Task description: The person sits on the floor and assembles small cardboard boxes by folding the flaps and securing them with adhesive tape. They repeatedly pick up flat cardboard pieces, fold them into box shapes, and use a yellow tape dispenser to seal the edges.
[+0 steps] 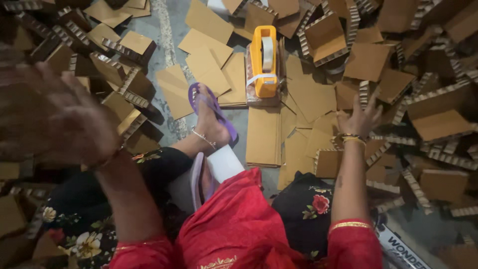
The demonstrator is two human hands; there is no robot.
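My left hand (pixel 55 117) is raised close to the camera, blurred, fingers spread, holding nothing, above a heap of folded cardboard trays (pixel 117 74) at the left. My right hand (pixel 361 117) reaches out with fingers apart over flat cardboard sheets (pixel 311 97) and small cardboard trays (pixel 328 162) on the right; it grips nothing. An orange tape dispenser (pixel 264 60) with a roll of clear tape stands on a stack of sheets straight ahead. My foot in a purple sandal (pixel 211 112) rests on the floor in front of me.
Cardboard trays with corrugated edges (pixel 438 117) pile up along the right and top. A stack of long flat sheets (pixel 264 137) lies near my knee. A white block (pixel 224 162) sits by my leg. Grey floor (pixel 169 35) shows between the piles.
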